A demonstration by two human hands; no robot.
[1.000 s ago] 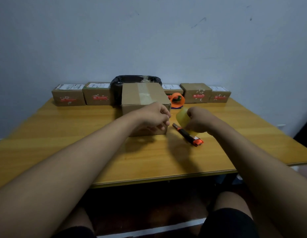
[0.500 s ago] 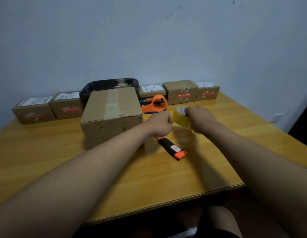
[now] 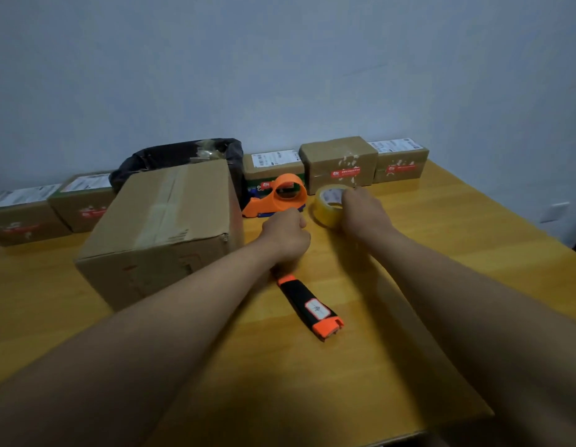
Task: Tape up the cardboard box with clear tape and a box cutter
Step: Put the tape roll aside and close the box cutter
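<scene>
A large cardboard box (image 3: 164,227) stands closed on the wooden table (image 3: 473,253), left of centre, with a strip of tape along its top seam. My right hand (image 3: 364,214) grips a roll of clear yellowish tape (image 3: 327,204) held just above the table. My left hand (image 3: 286,233) is fisted close beside the roll, fingers pinched as if on the tape's end; the strip itself is too faint to see. A black and orange box cutter (image 3: 310,308) lies on the table below my left hand, partly under my wrist.
An orange tape dispenser (image 3: 280,196) sits behind my left hand. Several small sealed parcels (image 3: 339,162) line the wall at the back. A black bag (image 3: 183,156) lies behind the large box. The table's near edge runs along the lower right.
My view has swung right and closer. Both hands came off the box's front corner and moved right and farther back, with the tape roll now near the dispenser.
</scene>
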